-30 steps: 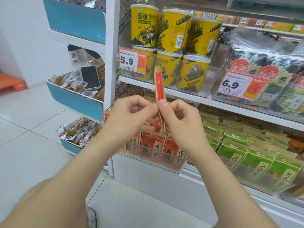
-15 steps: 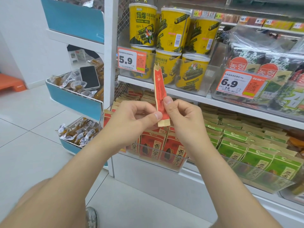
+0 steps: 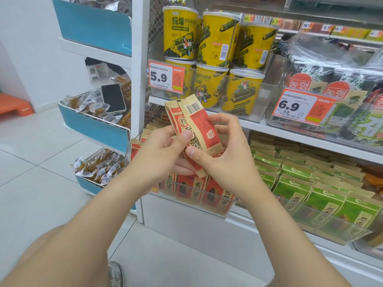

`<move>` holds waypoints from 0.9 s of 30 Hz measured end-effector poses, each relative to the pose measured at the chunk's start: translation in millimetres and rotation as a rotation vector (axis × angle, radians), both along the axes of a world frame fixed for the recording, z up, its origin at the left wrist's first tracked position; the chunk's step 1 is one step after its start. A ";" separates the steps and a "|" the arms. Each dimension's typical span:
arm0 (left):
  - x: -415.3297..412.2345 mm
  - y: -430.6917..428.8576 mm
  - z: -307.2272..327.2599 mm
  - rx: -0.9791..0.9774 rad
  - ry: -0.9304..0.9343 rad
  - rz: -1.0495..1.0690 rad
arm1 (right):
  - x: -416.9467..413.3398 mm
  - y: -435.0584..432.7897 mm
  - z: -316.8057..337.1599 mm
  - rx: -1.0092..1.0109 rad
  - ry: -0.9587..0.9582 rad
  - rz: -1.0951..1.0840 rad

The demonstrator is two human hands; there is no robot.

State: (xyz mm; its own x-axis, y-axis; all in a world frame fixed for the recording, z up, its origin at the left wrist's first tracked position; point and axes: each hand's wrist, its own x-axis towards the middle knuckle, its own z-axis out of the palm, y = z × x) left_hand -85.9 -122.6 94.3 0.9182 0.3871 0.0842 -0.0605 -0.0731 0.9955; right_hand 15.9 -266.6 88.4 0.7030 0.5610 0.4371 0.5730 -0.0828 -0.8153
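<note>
We pinch two flat red-and-tan paper snack packets (image 3: 204, 129) mid-frame, tops tilted toward eleven o'clock. The left hand (image 3: 159, 156) has its thumb on the front, and the right hand (image 3: 228, 158) curls round the lower edge. We seem to be squaring them. Next they need sliding upright into the clear plastic bin (image 3: 207, 208) at six o'clock.

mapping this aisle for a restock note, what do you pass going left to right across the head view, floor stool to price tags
orange stool → phone → left hand → red packets → right hand → 6.9 price tag
</note>
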 end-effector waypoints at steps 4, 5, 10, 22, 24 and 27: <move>1.0 -0.7 -2.7 0.068 0.000 0.000 | -1.8 4.1 -5.9 -0.089 -0.047 -0.006; 1.6 -1.3 -3.1 0.098 -0.010 0.004 | -2.3 5.6 -8.7 -0.113 -0.065 -0.004; 1.7 -7.0 0.7 0.080 0.036 0.083 | -1.7 6.2 -13.3 -0.261 -0.159 0.023; 7.4 20.0 0.9 -0.236 0.146 0.223 | 20.4 -7.9 -2.0 -0.056 -0.431 0.031; 7.8 26.7 0.6 -0.094 0.185 0.270 | 24.7 -6.2 -1.6 0.019 -0.370 -0.110; 10.0 39.7 -6.9 0.376 0.163 0.436 | 36.0 0.0 -5.6 0.031 -0.288 -0.253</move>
State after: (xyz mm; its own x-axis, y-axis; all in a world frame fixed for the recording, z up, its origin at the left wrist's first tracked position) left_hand -75.9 -83.0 87.4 0.6940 0.7020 0.1599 0.2058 -0.4063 0.8903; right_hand 51.9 -266.6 82.8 0.6632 0.3690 0.6511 0.7438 -0.2284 -0.6282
